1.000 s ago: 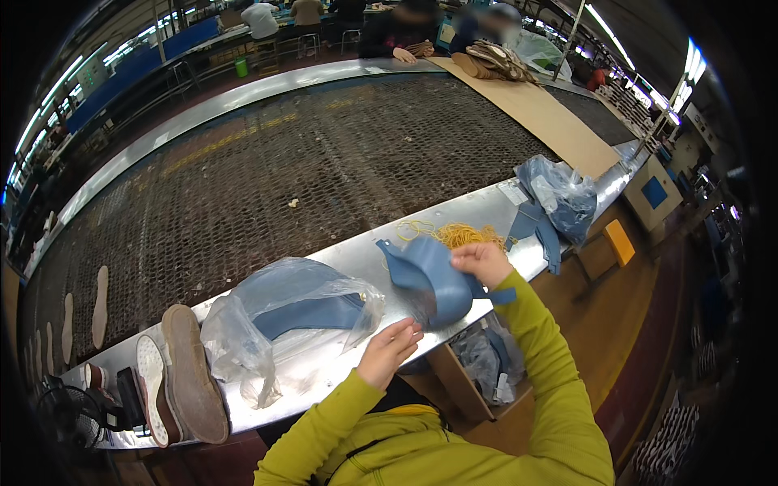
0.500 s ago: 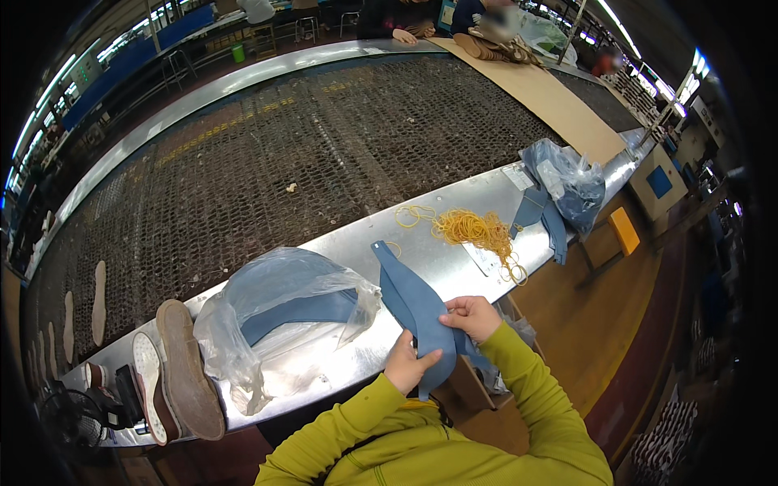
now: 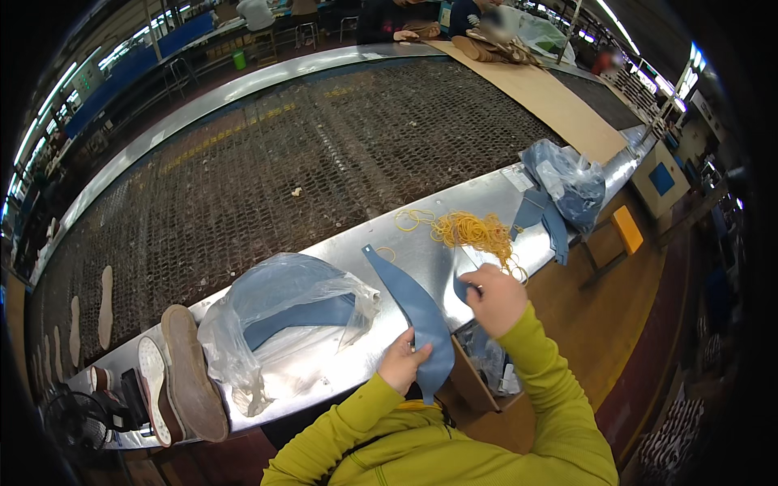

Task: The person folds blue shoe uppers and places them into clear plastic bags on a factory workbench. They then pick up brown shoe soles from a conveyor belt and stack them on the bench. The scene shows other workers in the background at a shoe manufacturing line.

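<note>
Head view: the left hand (image 3: 399,364) pinches a long, curved, flat blue piece (image 3: 412,304); just beside, the right hand (image 3: 496,300) curls over some blue material (image 3: 463,289), hold unclear. Handling looks partway: a crumpled clear plastic bag (image 3: 225,344) left of the grip still contains blue. Unlike earlier, the right hand is off the piece.

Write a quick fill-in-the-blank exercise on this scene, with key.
1. The left hand grips a long curved piece coloured ____.
2. The tangle of thin bands on the metal ledge is ____.
3. As the wearer sees it, the large brown sole is to the ____ of the clear plastic bag beside it.

Missing words: blue; yellow; left.
</note>
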Motion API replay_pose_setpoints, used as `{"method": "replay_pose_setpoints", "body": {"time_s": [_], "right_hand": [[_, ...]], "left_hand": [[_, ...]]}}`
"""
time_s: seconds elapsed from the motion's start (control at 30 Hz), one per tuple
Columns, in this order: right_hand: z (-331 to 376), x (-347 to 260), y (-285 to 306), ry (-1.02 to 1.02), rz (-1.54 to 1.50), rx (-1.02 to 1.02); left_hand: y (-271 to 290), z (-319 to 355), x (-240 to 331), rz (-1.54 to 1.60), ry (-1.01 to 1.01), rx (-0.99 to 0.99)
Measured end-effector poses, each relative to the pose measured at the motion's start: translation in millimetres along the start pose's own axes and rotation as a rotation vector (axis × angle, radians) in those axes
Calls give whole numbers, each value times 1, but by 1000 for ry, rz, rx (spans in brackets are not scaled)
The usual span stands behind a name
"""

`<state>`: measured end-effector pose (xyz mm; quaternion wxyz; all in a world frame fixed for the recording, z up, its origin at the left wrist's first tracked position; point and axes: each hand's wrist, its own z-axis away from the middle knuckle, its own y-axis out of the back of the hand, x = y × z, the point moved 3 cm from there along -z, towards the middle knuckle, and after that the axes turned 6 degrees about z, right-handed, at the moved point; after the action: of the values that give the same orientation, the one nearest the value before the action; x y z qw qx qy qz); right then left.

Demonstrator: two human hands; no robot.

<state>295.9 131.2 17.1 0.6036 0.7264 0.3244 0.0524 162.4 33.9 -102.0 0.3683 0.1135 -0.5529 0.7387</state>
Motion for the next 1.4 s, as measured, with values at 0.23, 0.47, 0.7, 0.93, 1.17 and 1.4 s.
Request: {"method": "replay_pose_setpoints", "body": {"time_s": [0.23,0.47,0.7,0.93,1.17,1.4], "right_hand": [[16,-61,-51,130,46,-426],[23,-10,-34,-294,-498,-292],[29,-16,-50,-396,-735,-353],[-5,-62,83,253,-462,54],[-30,-133,91,638,-944,332],[-57,-229,-14,986,-521,-275]], "left_hand": [[-15,9,13,311,108,98],[3,0,2,154,-28,16],[-21,20,4,-261,-37,-112],[-27,175,94,-1479,-1582,111],[6,197,137,-1392,-1242,907],[17,228,168,-433,-1120,524]]}}
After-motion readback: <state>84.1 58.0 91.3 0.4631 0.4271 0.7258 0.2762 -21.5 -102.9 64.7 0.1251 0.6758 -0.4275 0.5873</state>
